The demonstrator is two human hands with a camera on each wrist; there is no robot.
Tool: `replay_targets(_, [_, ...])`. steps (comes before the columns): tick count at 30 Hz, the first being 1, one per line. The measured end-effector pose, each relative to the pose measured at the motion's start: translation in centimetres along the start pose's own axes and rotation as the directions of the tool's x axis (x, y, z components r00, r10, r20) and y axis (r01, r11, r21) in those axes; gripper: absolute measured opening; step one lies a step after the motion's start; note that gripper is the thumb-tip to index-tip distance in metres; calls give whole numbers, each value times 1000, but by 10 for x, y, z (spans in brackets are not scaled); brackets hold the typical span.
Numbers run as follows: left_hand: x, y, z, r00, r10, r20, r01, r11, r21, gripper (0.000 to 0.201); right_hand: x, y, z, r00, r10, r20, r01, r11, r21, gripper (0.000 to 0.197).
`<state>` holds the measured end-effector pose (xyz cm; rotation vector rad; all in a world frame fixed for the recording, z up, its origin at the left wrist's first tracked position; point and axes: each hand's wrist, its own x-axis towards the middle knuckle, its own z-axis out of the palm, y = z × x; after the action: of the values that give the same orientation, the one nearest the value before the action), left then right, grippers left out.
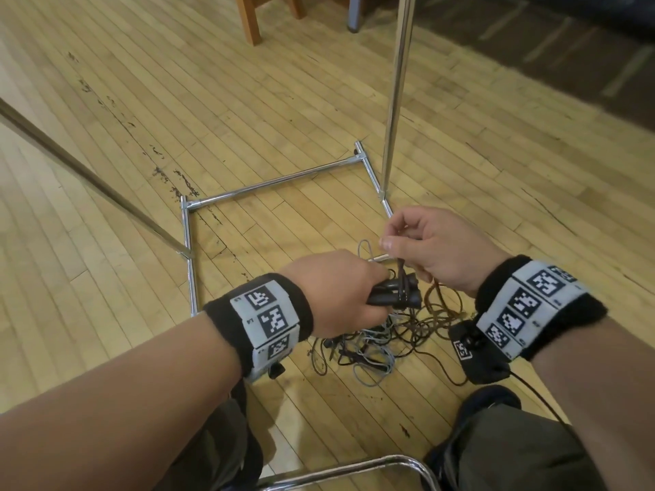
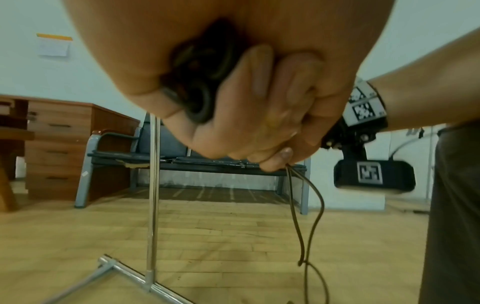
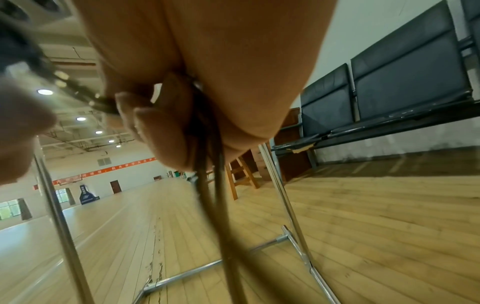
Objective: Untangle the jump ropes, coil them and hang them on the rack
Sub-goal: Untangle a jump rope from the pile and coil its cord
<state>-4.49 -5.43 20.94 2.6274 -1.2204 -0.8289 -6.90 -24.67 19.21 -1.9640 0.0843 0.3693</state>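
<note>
My left hand (image 1: 340,288) grips two black jump-rope handles (image 1: 397,295) held side by side above the floor; their butt ends (image 2: 200,98) show inside the fist in the left wrist view. My right hand (image 1: 425,242) pinches the brown rope (image 1: 508,274) just above those handles, and the brown rope strands (image 3: 207,185) hang down from its curled fingers. A tangled pile of ropes (image 1: 375,341), brown, grey and dark, lies on the wooden floor below both hands. The chrome rack (image 1: 397,101) stands just beyond, its base frame (image 1: 273,186) around the pile.
A chrome chair tube (image 1: 354,469) crosses in front of my knees. A slanted metal bar (image 1: 88,175) runs in from the left. A wooden stool leg (image 1: 250,19) stands at the far edge, and black bench seats (image 3: 405,78) line the wall.
</note>
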Motion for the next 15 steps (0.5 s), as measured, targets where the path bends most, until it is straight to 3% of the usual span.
replay_targets(5, [0, -11, -12, 984, -119, -129, 78, 955, -285, 18, 4, 7, 18, 999, 35, 30, -36, 999, 22, 21])
replay_targets(8, [4, -30, -19, 928, -298, -224, 187, 892, -412, 19, 3, 6, 26, 998, 30, 58, -23, 993, -117, 28])
replay_targets(11, [7, -54, -26, 857, -453, -245, 343, 858, -383, 24, -3, -5, 28, 981, 0, 194, 79, 913, -400, 36])
replay_targets(15, [11, -59, -11, 858, -494, -139, 471, 866, -166, 17, -10, -23, 13, 976, -4, 220, 126, 831, -542, 34])
